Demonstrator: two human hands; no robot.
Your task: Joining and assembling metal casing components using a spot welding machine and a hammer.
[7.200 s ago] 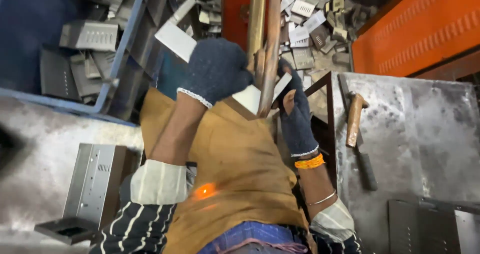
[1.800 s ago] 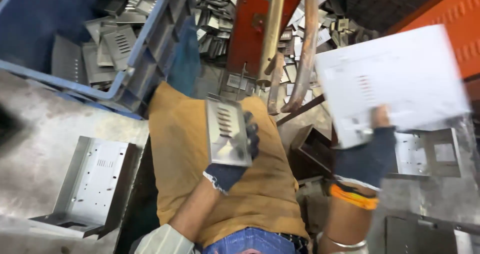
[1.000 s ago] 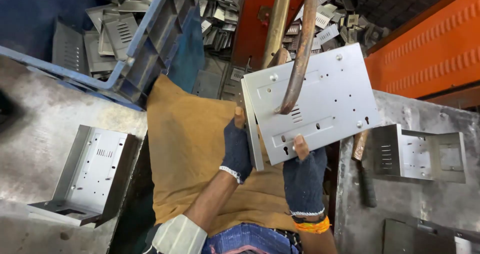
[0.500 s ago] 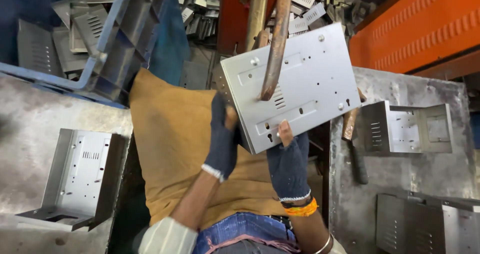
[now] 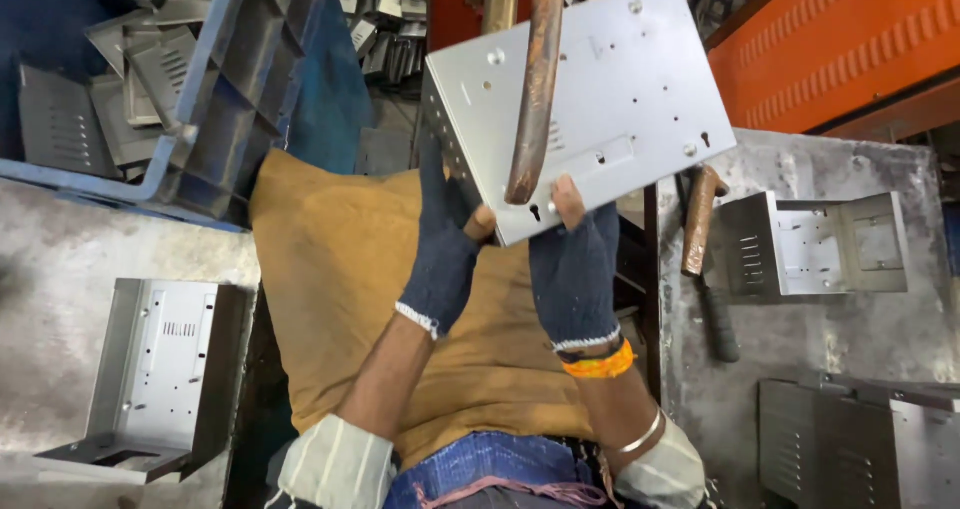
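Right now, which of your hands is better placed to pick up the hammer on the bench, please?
Probably the right hand. It grips the panel at its near edge, on the side where the hammer lies on the bench. The left hand holds the panel's far side, further from the hammer.

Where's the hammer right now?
In the head view, the hammer lies on the grey metal table at right, between the held metal panel and a bent vented bracket.

Matt grey sheet-metal panel (image 5: 610, 89); rusty rod (image 5: 535, 89)
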